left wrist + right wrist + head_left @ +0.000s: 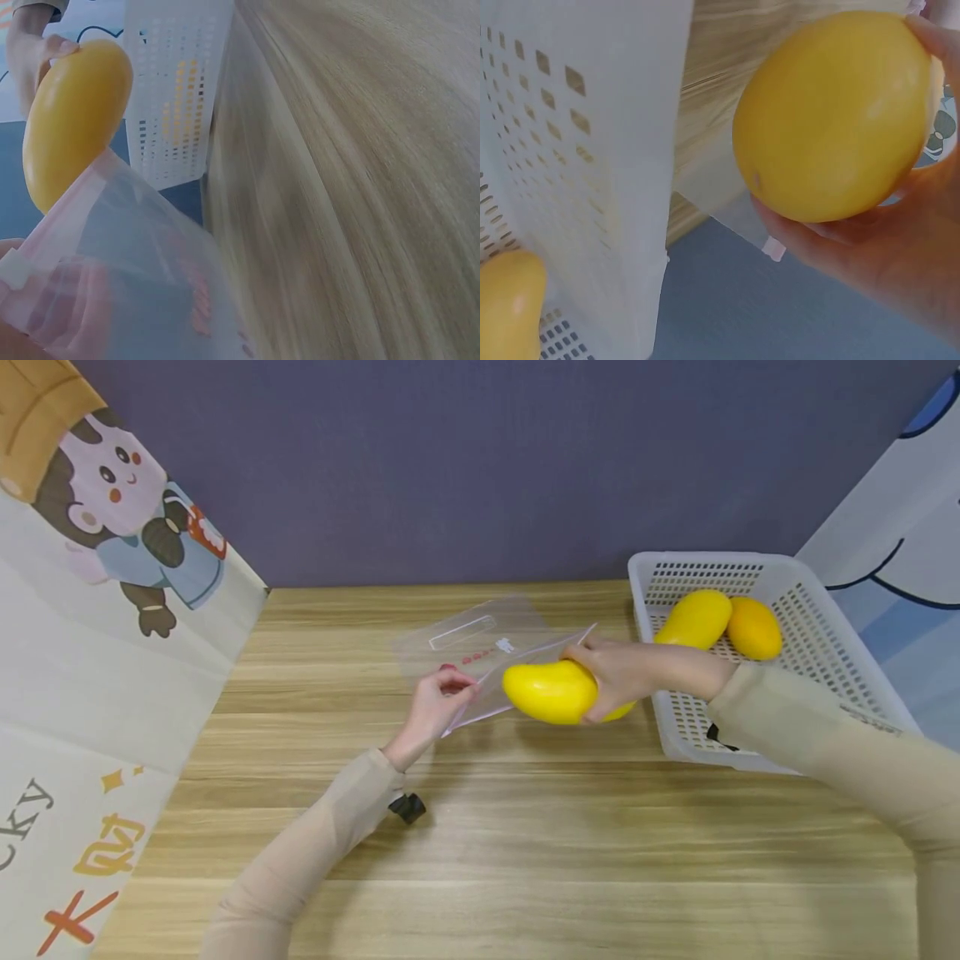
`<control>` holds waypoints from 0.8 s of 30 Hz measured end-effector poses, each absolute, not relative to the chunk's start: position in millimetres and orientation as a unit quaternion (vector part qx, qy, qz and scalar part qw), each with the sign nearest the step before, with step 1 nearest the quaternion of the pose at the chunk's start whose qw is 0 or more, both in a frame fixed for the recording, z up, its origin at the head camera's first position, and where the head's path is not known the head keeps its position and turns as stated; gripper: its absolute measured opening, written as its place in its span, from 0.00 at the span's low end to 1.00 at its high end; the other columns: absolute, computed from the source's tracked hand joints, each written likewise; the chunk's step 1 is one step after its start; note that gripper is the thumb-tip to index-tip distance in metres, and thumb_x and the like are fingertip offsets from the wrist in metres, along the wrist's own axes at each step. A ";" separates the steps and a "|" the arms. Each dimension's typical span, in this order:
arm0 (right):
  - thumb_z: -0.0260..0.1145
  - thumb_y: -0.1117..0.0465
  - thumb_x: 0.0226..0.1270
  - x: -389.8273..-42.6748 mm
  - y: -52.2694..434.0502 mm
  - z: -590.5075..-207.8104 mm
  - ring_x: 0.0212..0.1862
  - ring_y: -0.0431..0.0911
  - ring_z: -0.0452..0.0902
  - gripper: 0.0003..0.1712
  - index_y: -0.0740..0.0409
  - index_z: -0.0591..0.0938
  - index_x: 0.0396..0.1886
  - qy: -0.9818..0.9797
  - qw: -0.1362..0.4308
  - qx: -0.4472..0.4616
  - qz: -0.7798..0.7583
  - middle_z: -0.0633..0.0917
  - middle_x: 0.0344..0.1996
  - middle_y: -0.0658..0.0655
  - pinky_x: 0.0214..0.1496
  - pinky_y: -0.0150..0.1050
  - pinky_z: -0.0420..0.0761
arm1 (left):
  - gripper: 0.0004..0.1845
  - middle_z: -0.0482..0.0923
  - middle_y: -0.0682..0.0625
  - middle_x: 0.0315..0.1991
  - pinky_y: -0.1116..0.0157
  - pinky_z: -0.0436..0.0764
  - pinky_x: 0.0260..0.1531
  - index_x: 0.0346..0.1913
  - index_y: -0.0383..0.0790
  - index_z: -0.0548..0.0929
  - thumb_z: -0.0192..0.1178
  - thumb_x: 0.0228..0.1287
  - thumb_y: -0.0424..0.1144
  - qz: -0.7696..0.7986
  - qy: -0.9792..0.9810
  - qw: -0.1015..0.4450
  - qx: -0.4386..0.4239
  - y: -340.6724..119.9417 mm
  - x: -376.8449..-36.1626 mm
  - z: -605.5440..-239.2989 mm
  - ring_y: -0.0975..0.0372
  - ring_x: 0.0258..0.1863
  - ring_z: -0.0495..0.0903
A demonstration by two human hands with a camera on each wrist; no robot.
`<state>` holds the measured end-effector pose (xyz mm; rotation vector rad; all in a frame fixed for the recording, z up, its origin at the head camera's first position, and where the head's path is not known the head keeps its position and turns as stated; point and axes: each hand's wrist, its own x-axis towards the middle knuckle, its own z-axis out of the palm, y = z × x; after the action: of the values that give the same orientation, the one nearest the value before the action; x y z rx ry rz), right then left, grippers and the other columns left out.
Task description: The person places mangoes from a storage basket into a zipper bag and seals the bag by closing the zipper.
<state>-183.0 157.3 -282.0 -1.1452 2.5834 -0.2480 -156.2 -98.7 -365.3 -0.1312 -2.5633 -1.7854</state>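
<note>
The right hand (pixel 622 672) grips a mango (pixel 551 691) at the bag (pixel 487 652) mouth, which the left hand (pixel 435 702) pinches open; a slack pinch could close the mouth and block the mango.

Glossy smooth mango (pixel 551 691); clear plastic bag (pixel 480 652); perforated plastic basket (pixel 825 635); wood-grain table (pixel 525 843).

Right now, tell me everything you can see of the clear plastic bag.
The clear plastic bag is thin, see-through film with a slot-shaped handle cutout near its far edge, some small red print and a zip strip along the mouth. It is held just above the wooden table, tilted, its mouth facing the white basket. The left hand pinches its near edge. The right hand holds a yellow mango at the mouth, not yet inside.
</note>
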 end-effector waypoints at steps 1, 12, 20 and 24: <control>0.71 0.48 0.36 -183.3 156.4 -282.1 0.35 0.48 0.71 0.42 0.64 0.66 0.50 0.902 0.158 -0.394 -0.082 0.75 0.36 0.61 0.37 0.42 0.75 | 0.06 0.78 0.41 0.32 0.71 0.78 0.31 0.33 0.28 0.81 0.59 0.51 0.28 -0.565 -0.824 0.011 -0.046 -98.4 -155.7 -365.1 0.56 0.30 0.77; 0.66 0.40 0.40 -185.1 142.7 -282.3 0.36 0.46 0.72 0.48 0.65 0.64 0.56 0.915 0.236 -0.325 -0.035 0.76 0.39 0.57 0.36 0.40 0.75 | 0.07 0.80 0.42 0.32 0.69 0.77 0.33 0.33 0.31 0.82 0.60 0.52 0.31 -0.542 -0.837 0.029 -0.070 -92.4 -152.6 -362.9 0.56 0.31 0.77; 0.64 0.38 0.40 -183.2 135.2 -288.7 0.33 0.46 0.71 0.47 0.65 0.65 0.55 0.922 0.228 -0.312 -0.019 0.76 0.33 0.54 0.34 0.40 0.73 | 0.07 0.80 0.40 0.32 0.69 0.79 0.32 0.34 0.28 0.81 0.60 0.53 0.30 -0.556 -0.823 0.045 -0.108 -85.9 -150.3 -363.2 0.55 0.30 0.77; 0.64 0.37 0.40 -180.7 132.6 -292.0 0.33 0.47 0.71 0.47 0.66 0.66 0.54 0.929 0.204 -0.309 -0.008 0.76 0.34 0.55 0.32 0.41 0.74 | 0.07 0.79 0.39 0.31 0.70 0.78 0.31 0.34 0.27 0.80 0.60 0.53 0.29 -0.560 -0.819 0.045 -0.115 -83.2 -149.1 -364.0 0.55 0.29 0.76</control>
<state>-180.7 132.6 -292.0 -0.8618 2.5904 -0.0231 -149.1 -83.2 -364.0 -0.3517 -2.5021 -1.7113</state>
